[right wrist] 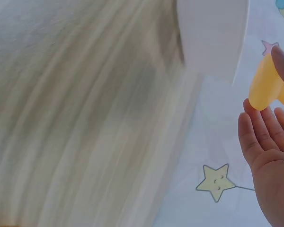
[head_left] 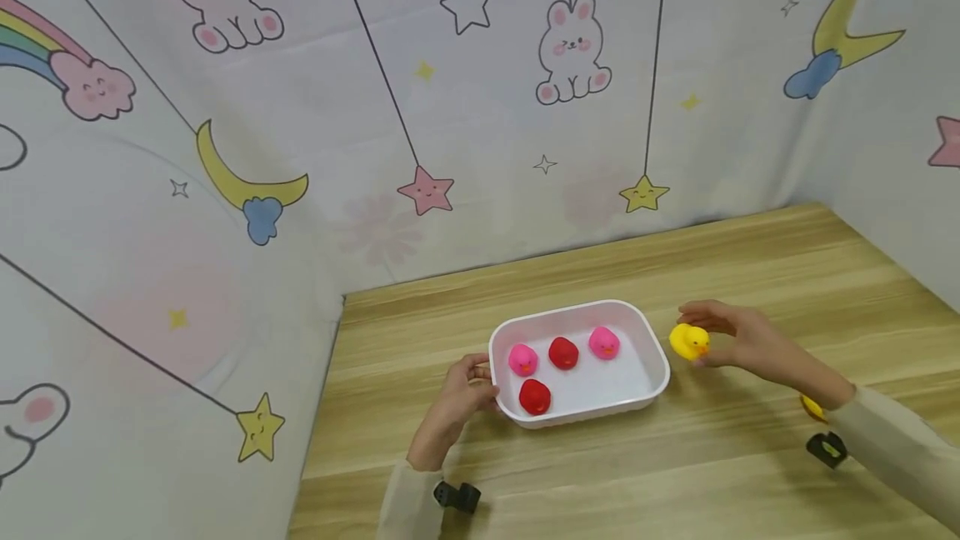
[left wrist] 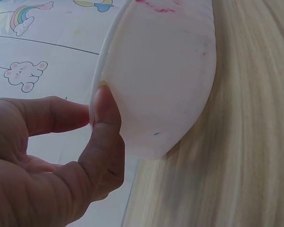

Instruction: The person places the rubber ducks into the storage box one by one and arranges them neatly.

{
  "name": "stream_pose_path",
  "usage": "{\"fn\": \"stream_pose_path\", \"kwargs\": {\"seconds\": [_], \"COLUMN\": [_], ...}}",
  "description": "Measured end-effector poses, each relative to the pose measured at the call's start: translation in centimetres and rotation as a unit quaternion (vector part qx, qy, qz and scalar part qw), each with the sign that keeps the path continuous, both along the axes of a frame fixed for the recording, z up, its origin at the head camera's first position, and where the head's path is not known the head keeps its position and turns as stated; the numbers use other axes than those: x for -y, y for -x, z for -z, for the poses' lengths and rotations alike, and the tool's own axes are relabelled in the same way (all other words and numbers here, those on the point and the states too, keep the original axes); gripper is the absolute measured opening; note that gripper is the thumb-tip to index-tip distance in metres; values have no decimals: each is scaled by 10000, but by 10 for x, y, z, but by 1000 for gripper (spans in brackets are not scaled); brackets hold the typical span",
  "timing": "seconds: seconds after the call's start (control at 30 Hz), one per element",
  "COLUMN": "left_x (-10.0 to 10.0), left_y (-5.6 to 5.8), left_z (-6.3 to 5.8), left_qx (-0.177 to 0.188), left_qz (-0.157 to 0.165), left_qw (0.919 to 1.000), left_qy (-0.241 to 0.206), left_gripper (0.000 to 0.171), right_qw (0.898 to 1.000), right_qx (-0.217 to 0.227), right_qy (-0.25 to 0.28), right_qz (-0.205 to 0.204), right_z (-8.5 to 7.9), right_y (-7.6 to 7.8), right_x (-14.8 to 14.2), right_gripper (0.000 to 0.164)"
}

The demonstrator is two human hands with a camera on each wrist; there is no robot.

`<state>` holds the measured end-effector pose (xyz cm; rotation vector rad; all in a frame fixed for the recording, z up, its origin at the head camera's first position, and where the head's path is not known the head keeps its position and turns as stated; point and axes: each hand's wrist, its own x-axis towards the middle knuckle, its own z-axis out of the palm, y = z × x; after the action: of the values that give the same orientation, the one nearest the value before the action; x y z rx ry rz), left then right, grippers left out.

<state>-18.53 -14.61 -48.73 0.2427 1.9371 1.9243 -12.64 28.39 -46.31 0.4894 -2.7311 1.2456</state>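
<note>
A white plastic tray [head_left: 585,394] stands on the wooden table, holding a pink rubber duck [head_left: 522,360] and a red one at its left end, another red rubber duck [head_left: 563,353] near the middle and a second pink one right of that. With my left hand [head_left: 459,394] I pinch the tray's left rim; the left wrist view has my thumb and finger on either side of it. Just off the tray's right end, my right hand [head_left: 723,336] holds a yellow rubber duck [head_left: 688,342] above the table. In the right wrist view this duck [right wrist: 265,85] sits between thumb and fingers.
Partly covered by my right sleeve, a yellow object [head_left: 812,407] lies on the table's right side. Black wrist-camera parts [head_left: 457,497] show by both forearms. A patterned cloth [head_left: 495,107] with stars, moons and rabbits stands behind the table [head_left: 675,473] and along its sides.
</note>
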Motion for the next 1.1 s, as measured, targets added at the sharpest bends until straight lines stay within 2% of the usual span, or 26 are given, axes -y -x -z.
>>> {"fn": "stream_pose_path", "kwargs": {"seconds": [0.2,0.5,0.67,1.1], "left_x": [2,2,2,6], "left_y": [1,3,2,0], "left_z": [0,1,0,1], "left_qx": [-16,-37,-41,-75], "left_qz": [83,135,110,118], "left_qw": [10000,9999,9999,9999], "left_qy": [18,19,19,9], "left_gripper": [56,56,56,56], "right_qw": [9993,9983,9965,9874], "right_qx": [322,261,369,609], "right_qy": [84,40,207,260], "right_qz": [-160,-518,-717,-1436], "right_z": [-11,-22,-28,-16], "right_y": [9,26,32,44], "right_x": [15,34,46,93], "right_gripper": [62,64,59,53]}}
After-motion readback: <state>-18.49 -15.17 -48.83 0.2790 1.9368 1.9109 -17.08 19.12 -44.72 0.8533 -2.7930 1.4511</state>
